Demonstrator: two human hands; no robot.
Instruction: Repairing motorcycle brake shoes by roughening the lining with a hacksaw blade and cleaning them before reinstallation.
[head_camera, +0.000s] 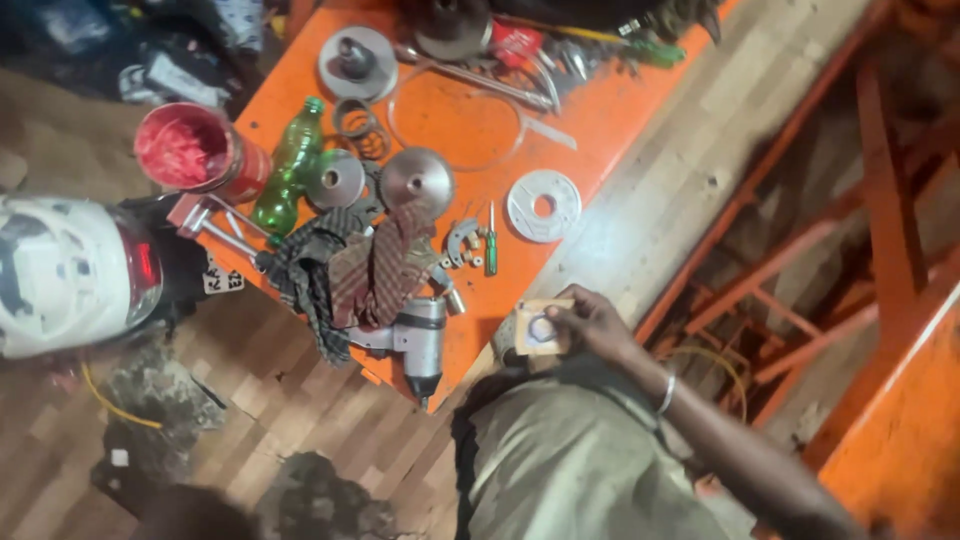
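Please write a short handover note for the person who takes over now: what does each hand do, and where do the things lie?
Right hand: holds a small flat packet with a ring shape on it, above the knee, by the near edge of the orange table.
Left hand: not in view.
On the table: an impact wrench at the near corner, partly under a checked cloth; a green screwdriver; a white disc; metal discs; a green bottle; a red tub.
Done and left: cannot be told; the packet looks unopened.

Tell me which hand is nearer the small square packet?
Right. The right hand holds the small square packet by its edge, beside the orange table. The left hand is not in view.
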